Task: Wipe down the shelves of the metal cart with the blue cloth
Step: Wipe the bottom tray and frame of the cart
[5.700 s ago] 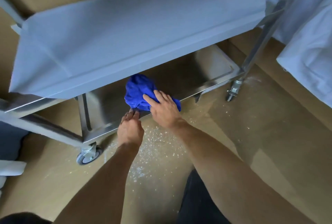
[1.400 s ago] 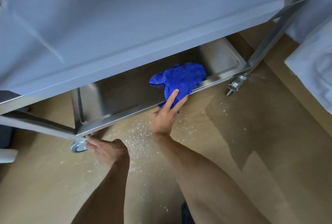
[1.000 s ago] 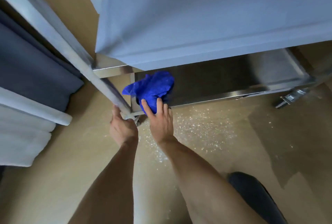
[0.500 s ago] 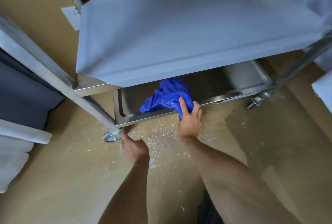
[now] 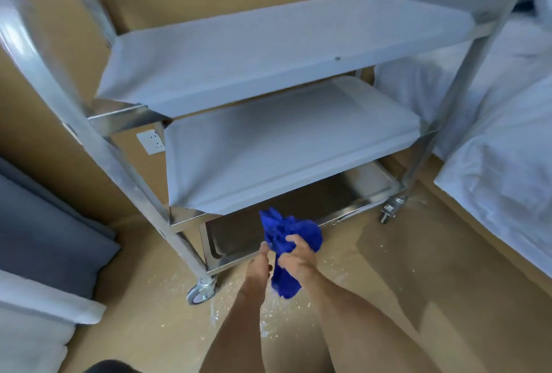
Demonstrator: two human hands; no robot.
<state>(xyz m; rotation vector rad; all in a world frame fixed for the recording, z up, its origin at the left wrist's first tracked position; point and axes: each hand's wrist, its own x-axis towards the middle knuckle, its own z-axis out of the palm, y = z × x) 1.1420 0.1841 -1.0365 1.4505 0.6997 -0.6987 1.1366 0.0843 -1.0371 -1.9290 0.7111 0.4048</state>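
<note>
While the right hand [image 5: 298, 254] grips the bunched blue cloth [image 5: 288, 238] with curled fingers, the left hand [image 5: 259, 268] touches the cloth's left side, its fingers too blurred to tell whether they pinch it. The cloth is held in the air just near of the metal cart [image 5: 283, 139], in front of the bottom shelf [image 5: 352, 190]. White specks [image 5: 176, 286] dot the floor below.
</note>
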